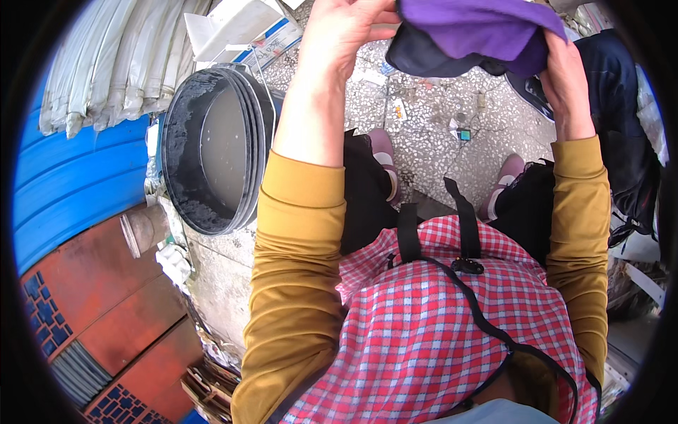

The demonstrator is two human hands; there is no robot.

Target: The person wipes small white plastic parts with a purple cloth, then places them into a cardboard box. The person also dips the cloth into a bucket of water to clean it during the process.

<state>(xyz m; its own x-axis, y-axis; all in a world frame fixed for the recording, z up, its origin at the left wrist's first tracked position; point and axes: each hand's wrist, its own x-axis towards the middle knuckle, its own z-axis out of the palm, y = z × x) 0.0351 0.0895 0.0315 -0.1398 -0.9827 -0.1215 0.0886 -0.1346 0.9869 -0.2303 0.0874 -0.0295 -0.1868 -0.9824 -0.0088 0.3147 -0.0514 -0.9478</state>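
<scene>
A purple fabric piece with a black side (482, 32) is stretched between my hands at the top of the picture; its upper part is cut off by the frame, and what kind of article it is cannot be made out. My left hand (349, 34) grips its left edge between thumb and fingers. On the opposite side, my right hand (564, 74) holds the right edge, with some fingers hidden behind the fabric. The piece hangs folded above a speckled terrazzo floor (429, 111), over and beyond my pink shoes (382, 146). A red checked apron (439, 302) covers my lap.
Left of me stands a black bucket (183, 159) with cloudy water and a wire handle. Plastic-wrapped lengths (116, 58) and a white carton (265, 40) lie beyond it. A dark garment or bag (614, 106) is at the right. Small litter (399, 109) dots the floor.
</scene>
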